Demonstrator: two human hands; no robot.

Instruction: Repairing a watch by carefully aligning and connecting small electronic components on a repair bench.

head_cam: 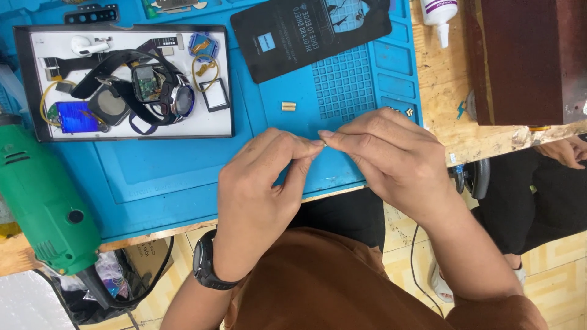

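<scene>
The left hand (pixel 263 189) and right hand (pixel 391 156) meet fingertip to fingertip over the near edge of the blue mat (pixel 183 177), both pinching one tiny metallic part (pixel 323 145) between thumb and forefinger; the part is too small to tell its kind. The left wrist wears a black watch (pixel 208 264). Just beyond the hands, on the mat, lies a small brass piece (pixel 288 107), beside the mat's grid of little square pockets (pixel 342 82). At the mat's far edge lies a flat black package (pixel 306 33), rectangular with rounded corners, bearing a small blue square label and pale print. On the mat's left part sits a black-rimmed white tray (pixel 214 125), rectangular, holding a white earbud (pixel 85 44), black straps (pixel 116 64), a round smartwatch body (pixel 174 98), a blue circuit piece (pixel 76 116) and yellow wires. Left of the mat lies a green plastic power tool (pixel 43 195), ribbed at its vents, with a black cord hanging off the table. Right of the mat the worn wooden table (pixel 443 91) shows, with a white bottle (pixel 440 18) carrying a purple label and a dark brown box (pixel 520 61). Farther right, another person's hand (pixel 562 150) rests on dark cloth.
</scene>
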